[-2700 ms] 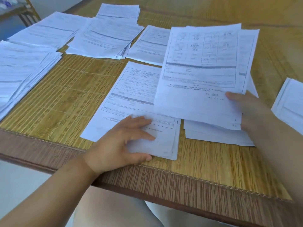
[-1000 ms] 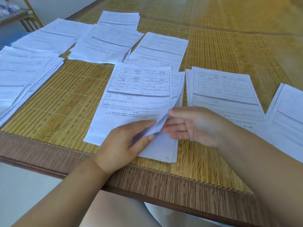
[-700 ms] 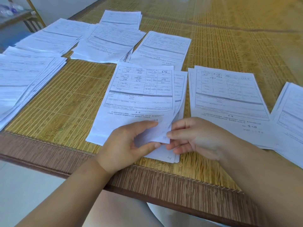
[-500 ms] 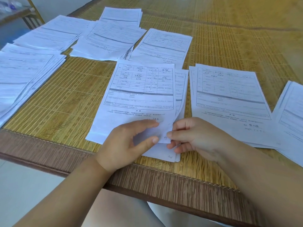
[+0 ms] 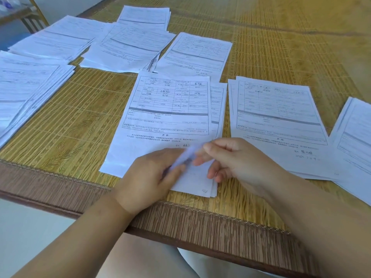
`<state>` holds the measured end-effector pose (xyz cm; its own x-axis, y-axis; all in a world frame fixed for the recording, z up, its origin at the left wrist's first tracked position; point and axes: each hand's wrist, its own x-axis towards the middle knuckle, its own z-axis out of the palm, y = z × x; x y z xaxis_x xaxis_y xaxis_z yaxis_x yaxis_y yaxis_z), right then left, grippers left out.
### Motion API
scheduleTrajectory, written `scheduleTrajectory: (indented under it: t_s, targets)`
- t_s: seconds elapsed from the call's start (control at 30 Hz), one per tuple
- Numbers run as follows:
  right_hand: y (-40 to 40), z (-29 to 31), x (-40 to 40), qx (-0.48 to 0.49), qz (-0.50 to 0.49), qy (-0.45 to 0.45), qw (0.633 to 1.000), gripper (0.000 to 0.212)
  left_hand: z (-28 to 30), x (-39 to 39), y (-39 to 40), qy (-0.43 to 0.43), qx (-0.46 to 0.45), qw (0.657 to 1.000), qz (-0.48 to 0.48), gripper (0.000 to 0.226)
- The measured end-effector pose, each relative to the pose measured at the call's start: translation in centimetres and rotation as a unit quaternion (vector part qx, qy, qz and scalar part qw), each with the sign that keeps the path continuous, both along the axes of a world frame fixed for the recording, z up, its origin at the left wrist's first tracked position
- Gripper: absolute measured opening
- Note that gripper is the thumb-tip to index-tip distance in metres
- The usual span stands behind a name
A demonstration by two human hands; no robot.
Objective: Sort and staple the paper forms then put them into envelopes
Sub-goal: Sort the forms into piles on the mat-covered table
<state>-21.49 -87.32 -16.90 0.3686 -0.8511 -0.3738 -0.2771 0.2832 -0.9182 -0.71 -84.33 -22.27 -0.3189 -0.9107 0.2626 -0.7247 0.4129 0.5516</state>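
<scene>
Printed forms (image 5: 170, 109) of thin, matt white paper, marked in black ink, lie in loose stacks (image 5: 30, 91) across a woven bamboo mat (image 5: 66, 125), its slats a warm yellow with a light sheen and a faint scroll pattern. A brown cloth binding (image 5: 200, 221), ribbed and dull, runs along the mat's near edge. At the far left corner stands a frame (image 5: 34, 19) of pale, smooth wood.

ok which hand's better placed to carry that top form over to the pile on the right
Probably the right hand: it already touches the top form's lifted corner and sits nearest the right pile. The left hand would have to cross over.
</scene>
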Motion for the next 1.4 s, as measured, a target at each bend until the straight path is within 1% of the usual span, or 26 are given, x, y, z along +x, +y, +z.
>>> scheduleTrajectory:
  t_s: [0.03,0.07,0.1,0.13,0.17,0.23,0.27,0.3,0.37,0.43,0.5,0.6,0.63,0.67,0.73,0.87,0.97,1.03,1.07,1.1,1.17,1.2,1.23,1.27,1.33,1.4]
  targets:
    - [0.0,0.1,-0.4,-0.019,0.014,-0.006,1.0,0.018,0.1,0.0,0.0,0.028,0.003,0.999,0.022,0.043]
    - [0.1,0.2,-0.9,-0.062,0.033,0.016,0.997,0.016,0.2,0.0,-0.2,0.067,0.012,0.997,0.045,0.044]
    - [0.1,0.1,-1.7,-0.128,0.061,0.06,0.988,0.015,0.2,0.2,-0.3,0.103,0.027,0.992,0.061,0.046]
    - [0.0,0.0,-2.3,-0.192,0.101,0.114,0.969,0.016,0.3,0.3,-0.4,0.13,0.042,0.989,0.062,0.052]
    - [0.0,-0.1,-3.0,-0.249,0.152,0.167,0.942,0.023,0.4,0.3,-0.3,0.151,0.054,0.986,0.051,0.06]
    - [-0.2,-0.9,-3.6,-0.327,0.262,0.249,0.873,0.056,0.5,0.2,-0.1,0.176,0.084,0.981,0.02,0.068]
    - [-0.3,-1.5,-3.6,-0.348,0.289,0.272,0.849,0.068,0.4,0.2,-0.2,0.173,0.094,0.98,0.012,0.066]
    - [-0.3,-2.0,-3.4,-0.36,0.29,0.283,0.84,0.068,0.2,0.2,-0.2,0.167,0.096,0.981,0.007,0.063]
    - [-0.3,-2.4,-2.8,-0.366,0.239,0.261,0.861,0.047,0.0,0.2,-0.4,0.162,0.087,0.983,0.002,0.055]
    - [-0.5,-2.3,-2.1,-0.362,0.202,0.227,0.882,0.027,0.1,0.2,-0.4,0.169,0.089,0.982,-0.002,0.053]
    - [-0.8,-2.1,-1.6,-0.357,0.189,0.204,0.892,0.023,0.2,0.2,-0.3,0.157,0.082,0.984,-0.006,0.056]
    - [-1.3,-1.4,-1.1,-0.315,0.168,0.165,0.92,0.016,0.4,0.6,-0.1,0.107,0.079,0.991,-0.021,0.072]
    - [-1.3,-1.2,-1.0,-0.305,0.163,0.163,0.924,0.019,0.5,0.6,0.0,0.079,0.08,0.993,-0.029,0.079]
    - [-1.3,-1.0,-0.9,-0.3,0.16,0.167,0.925,0.022,0.5,0.6,0.1,0.039,0.071,0.996,-0.037,0.084]
    - [-1.1,-0.6,-1.3,-0.289,0.141,0.17,0.931,0.018,0.2,0.5,0.1,-0.048,0.026,0.997,-0.059,0.085]
    - [-1.3,0.6,-4.5,-0.247,0.01,0.169,0.954,0.025,0.6,0.4,-0.4,-0.162,-0.052,0.981,-0.096,0.075]
    - [-2.0,1.7,-7.7,-0.222,-0.104,0.189,0.951,0.02,1.4,-0.1,-0.8,-0.262,-0.148,0.944,-0.134,0.057]
    - [-2.0,2.1,-9.1,-0.182,-0.146,0.177,0.956,0.017,1.5,-0.4,-0.9,-0.298,-0.174,0.923,-0.169,0.046]
    - [-1.7,2.2,-9.5,-0.155,-0.149,0.171,0.962,0.016,1.6,-0.5,-0.9,-0.306,-0.174,0.919,-0.179,0.041]
    - [-1.3,2.2,-9.6,-0.121,-0.139,0.164,0.969,0.016,1.6,-0.6,-0.9,-0.304,-0.166,0.921,-0.18,0.037]
    - [0.1,1.8,-8.9,-0.028,-0.094,0.142,0.985,0.014,1.7,-1.0,-0.6,-0.273,-0.138,0.941,-0.142,0.032]
    - [0.9,1.6,-8.2,0.029,-0.079,0.112,0.99,0.015,1.8,-1.2,-0.3,-0.242,-0.126,0.956,-0.108,0.031]
    - [1.6,1.3,-7.4,0.093,-0.085,0.056,0.991,0.018,1.8,-1.3,-0.1,-0.205,-0.12,0.969,-0.068,0.03]
    - [2.2,1.1,-6.5,0.162,-0.105,-0.015,0.981,0.022,1.8,-1.4,0.2,-0.166,-0.111,0.979,-0.029,0.027]
    - [3.2,0.7,-5.0,0.268,-0.153,-0.135,0.942,0.027,1.6,-1.3,0.6,-0.08,-0.08,0.993,0.031,0.018]
    - [3.2,0.5,-4.1,0.313,-0.181,-0.18,0.915,0.03,1.4,-1.2,0.6,-0.017,-0.055,0.997,0.055,0.012]
